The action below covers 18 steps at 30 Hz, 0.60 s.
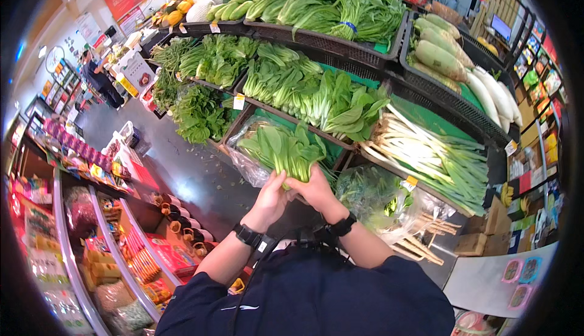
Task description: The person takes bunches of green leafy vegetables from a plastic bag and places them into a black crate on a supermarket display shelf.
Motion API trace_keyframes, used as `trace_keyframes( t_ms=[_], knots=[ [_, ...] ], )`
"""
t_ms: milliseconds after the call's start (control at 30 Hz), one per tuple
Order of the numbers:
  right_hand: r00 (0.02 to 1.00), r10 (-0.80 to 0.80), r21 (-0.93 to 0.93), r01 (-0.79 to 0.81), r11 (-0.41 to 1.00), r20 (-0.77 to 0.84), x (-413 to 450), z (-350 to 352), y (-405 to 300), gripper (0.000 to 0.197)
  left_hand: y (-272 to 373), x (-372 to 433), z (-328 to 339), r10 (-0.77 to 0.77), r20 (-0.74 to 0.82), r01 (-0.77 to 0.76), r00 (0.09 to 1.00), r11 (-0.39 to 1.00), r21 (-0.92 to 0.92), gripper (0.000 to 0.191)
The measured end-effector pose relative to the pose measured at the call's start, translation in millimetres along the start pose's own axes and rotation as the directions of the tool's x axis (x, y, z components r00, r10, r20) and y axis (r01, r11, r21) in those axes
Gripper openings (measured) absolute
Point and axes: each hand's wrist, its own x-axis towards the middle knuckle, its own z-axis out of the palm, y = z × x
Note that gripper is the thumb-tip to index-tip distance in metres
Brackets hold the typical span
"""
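Observation:
Both hands hold one bunch of leafy greens (286, 150), its leaves pointing away from me and its stem ends towards me. My left hand (272, 194) grips the stems from the left, and my right hand (314, 189) closes on them from the right, with the thumbs near each other. Beneath the bunch is a crate lined with green, with a clear plastic bag (250, 168) at its left side. Just beyond lie rows of pale-stemmed leafy greens (296, 87). Scallions (429, 153) fill the crate to the right. Both wrists wear black bands.
Bagged greens (372, 192) sit low at the right. White radishes (488, 94) and green radishes (440, 55) fill a black crate (456, 101) higher up. Shelves of packaged goods (150, 254) stand at the left. A person (100, 78) stands far off at the upper left.

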Motion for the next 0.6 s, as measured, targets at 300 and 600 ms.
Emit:
trace_keyframes(
  t_ms=[300, 600],
  knots=[
    [1.0, -0.003, -0.026, 0.003, 1.0, 0.002, 117, -22, -7, 0.058, 48, 130, -27, -0.139, 0.027, 0.1, 0.99, 0.825, 0.556, 0.039],
    [0.996, -0.064, -0.698, 0.085, 0.711, 0.056, 347, -38, -54, 0.071, 151, 350, -31, -0.296, 0.256, 0.246, 0.92, 0.946, 0.209, 0.022]
  ],
)
